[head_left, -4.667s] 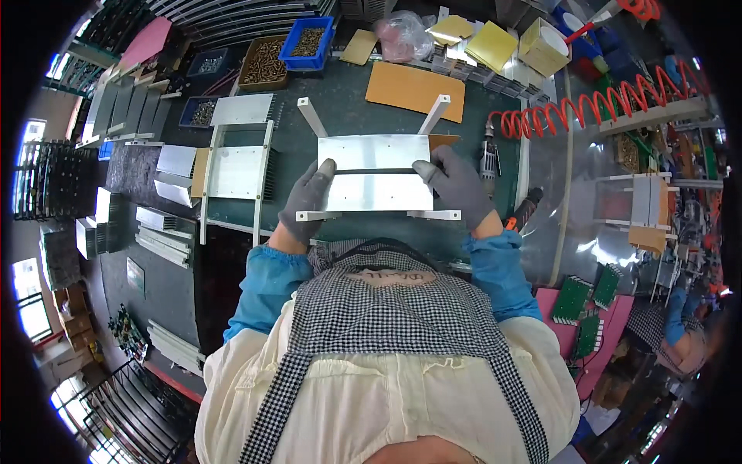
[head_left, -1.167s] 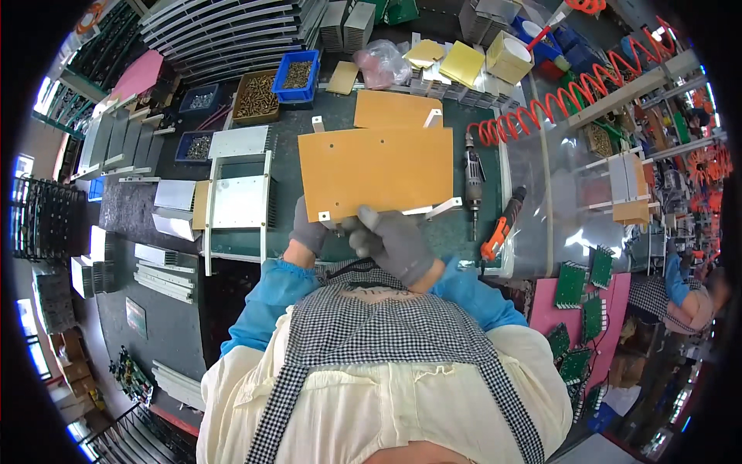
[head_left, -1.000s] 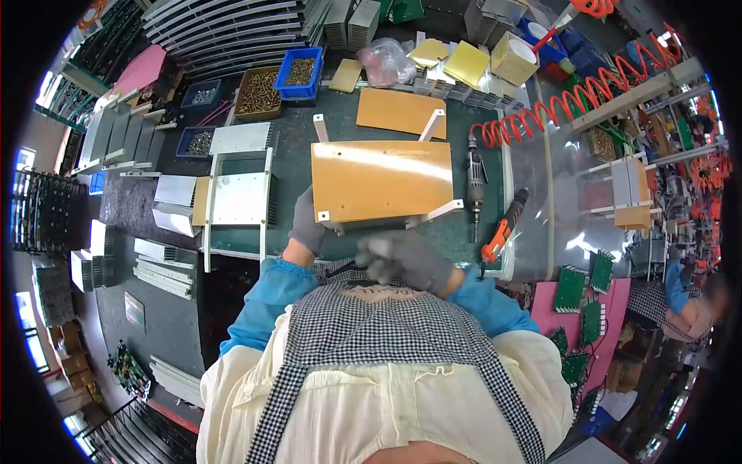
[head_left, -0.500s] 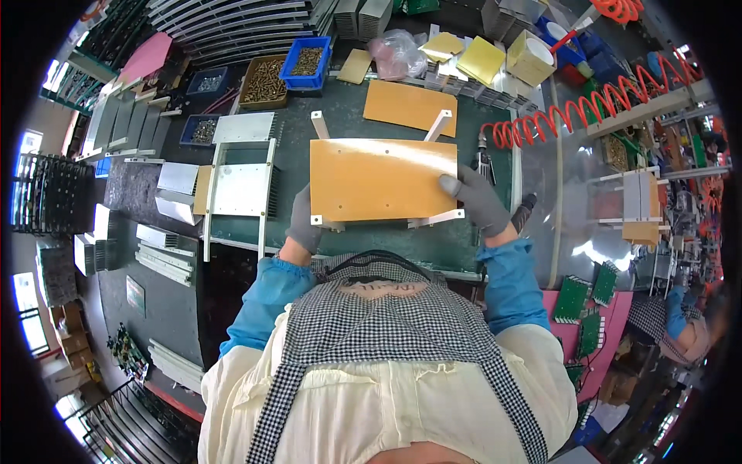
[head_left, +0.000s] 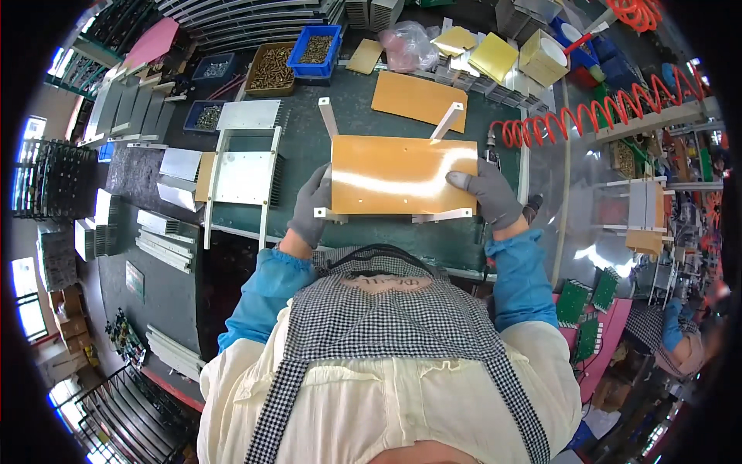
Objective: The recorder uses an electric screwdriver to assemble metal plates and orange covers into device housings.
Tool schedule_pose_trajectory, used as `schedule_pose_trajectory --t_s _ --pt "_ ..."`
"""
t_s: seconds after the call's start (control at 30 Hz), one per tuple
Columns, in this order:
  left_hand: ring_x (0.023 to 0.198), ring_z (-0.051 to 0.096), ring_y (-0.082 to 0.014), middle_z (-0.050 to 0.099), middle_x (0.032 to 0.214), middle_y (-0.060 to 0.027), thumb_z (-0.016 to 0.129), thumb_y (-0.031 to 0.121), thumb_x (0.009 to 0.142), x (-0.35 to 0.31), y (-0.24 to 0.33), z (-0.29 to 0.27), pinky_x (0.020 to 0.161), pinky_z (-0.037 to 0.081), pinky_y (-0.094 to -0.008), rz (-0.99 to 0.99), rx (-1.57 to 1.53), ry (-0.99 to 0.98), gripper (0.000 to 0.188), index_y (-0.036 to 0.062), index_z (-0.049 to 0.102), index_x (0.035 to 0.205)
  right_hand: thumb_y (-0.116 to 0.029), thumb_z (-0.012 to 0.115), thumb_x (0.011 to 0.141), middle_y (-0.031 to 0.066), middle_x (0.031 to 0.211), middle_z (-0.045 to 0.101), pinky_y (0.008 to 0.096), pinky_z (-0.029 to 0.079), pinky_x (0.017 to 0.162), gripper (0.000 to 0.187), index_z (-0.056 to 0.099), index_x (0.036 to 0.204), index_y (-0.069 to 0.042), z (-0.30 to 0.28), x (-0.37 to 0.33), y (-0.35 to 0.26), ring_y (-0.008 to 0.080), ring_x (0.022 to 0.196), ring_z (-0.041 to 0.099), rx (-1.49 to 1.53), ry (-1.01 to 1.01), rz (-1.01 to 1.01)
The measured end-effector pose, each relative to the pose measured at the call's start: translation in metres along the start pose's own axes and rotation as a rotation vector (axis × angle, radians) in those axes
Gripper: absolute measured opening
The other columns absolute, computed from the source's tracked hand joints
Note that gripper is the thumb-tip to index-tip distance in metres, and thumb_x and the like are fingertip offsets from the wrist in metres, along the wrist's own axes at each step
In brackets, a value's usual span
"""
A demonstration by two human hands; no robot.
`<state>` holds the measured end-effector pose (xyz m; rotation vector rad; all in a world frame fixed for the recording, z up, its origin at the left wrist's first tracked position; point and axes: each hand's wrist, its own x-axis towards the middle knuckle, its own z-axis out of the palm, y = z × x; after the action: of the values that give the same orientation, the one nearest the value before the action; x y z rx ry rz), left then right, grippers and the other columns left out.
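Note:
An orange-brown rectangular board point(head_left: 379, 161) with small holes is held up in front of me, over the green work mat. Pale metal bars point(head_left: 447, 122) stick out past its far and near edges, with holes in their ends. My left hand point(head_left: 311, 207), in a grey glove, is closed on the board's left edge, its fingers partly hidden. Gripping the right edge is my gloved right hand point(head_left: 493, 193), its thumb lying on top of the board and its fingers out of sight underneath. Glare crosses the board's face.
Left of the board stands a metal frame with finned heat sinks point(head_left: 244, 174). Another orange board point(head_left: 417, 100) lies beyond. A blue bin point(head_left: 297, 68) and a brown box point(head_left: 252, 87) hold small brass-coloured parts. A power driver point(head_left: 491, 155) and red coiled hose point(head_left: 572, 120) are at right.
The board has moved slightly right with both hands, and its tilt has changed, so the glare now runs across its middle. My view has shifted a little too.

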<state>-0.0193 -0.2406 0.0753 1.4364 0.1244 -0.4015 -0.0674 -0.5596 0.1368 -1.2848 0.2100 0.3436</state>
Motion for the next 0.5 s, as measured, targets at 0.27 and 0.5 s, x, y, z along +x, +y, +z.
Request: schedule_pose_trajectory --t_s 0.27,0.5 --pt "0.087 0.064 -0.0143 0.064 0.104 -0.0088 0.052 0.039 0.098 -0.004 0.019 0.002 0.072 0.052 -0.0263 -0.222 -0.048 -0.030 0.051 -0.0044 0.054 0.126 -0.014 0.068 0.085 0.0097 0.114 0.064 0.0314 0.049 0.089 0.047 0.054 0.126 0.004 0.000 0.003 0.007 0.0188 0.100 0.063 -0.041 0.020 0.011" --pt "0.092 0.065 -0.0181 0.064 0.107 -0.0141 0.064 0.041 0.090 -0.008 0.029 0.006 0.074 0.052 -0.0288 -0.151 0.200 -0.078 0.062 -0.0022 0.049 0.132 -0.014 0.069 0.085 0.0107 0.115 0.064 0.0319 0.049 0.091 0.047 0.054 0.126 0.004 -0.002 0.004 0.012 0.0195 0.101 0.063 -0.036 0.035 0.012"
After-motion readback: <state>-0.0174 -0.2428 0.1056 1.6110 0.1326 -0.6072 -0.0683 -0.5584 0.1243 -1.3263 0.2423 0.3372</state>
